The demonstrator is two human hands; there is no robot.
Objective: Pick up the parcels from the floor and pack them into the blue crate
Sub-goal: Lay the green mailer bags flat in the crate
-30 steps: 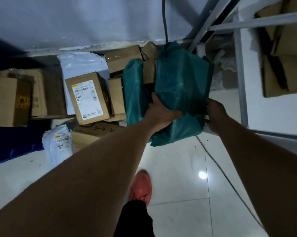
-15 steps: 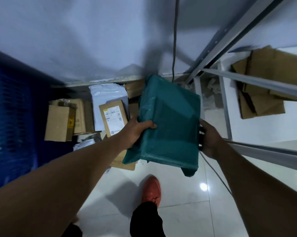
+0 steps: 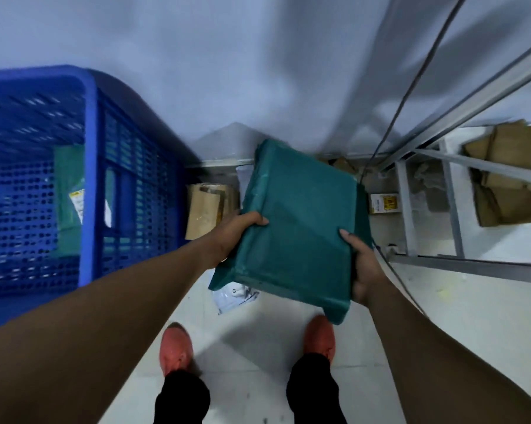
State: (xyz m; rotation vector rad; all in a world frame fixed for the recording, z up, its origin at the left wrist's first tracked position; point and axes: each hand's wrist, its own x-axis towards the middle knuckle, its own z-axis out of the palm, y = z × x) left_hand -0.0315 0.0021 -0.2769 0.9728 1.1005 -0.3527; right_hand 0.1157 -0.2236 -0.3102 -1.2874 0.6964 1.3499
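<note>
I hold a large teal plastic-wrapped parcel [image 3: 300, 221] in the air in front of me. My left hand [image 3: 233, 237] grips its left edge with the thumb on top. My right hand [image 3: 363, 270] grips its right edge, thumb over the top face. The tall blue perforated crate [image 3: 90, 179] stands to the left, against the wall; a green parcel with a label [image 3: 70, 197] shows inside it. Brown cardboard parcels [image 3: 207, 209] and a white mailer bag [image 3: 233, 296] lie on the floor below the held parcel, partly hidden by it.
A grey metal shelf frame [image 3: 450, 209] stands at the right with flattened cardboard [image 3: 508, 185] behind it. A black cable [image 3: 407, 96] hangs down the wall and runs across the tiled floor. A small yellow-labelled box [image 3: 383, 203] sits by the frame. My red shoes [image 3: 177, 350] stand below.
The teal parcel has risen off the pile and both hands carry it higher. The view has swung left, bringing the blue crate fully into sight.
</note>
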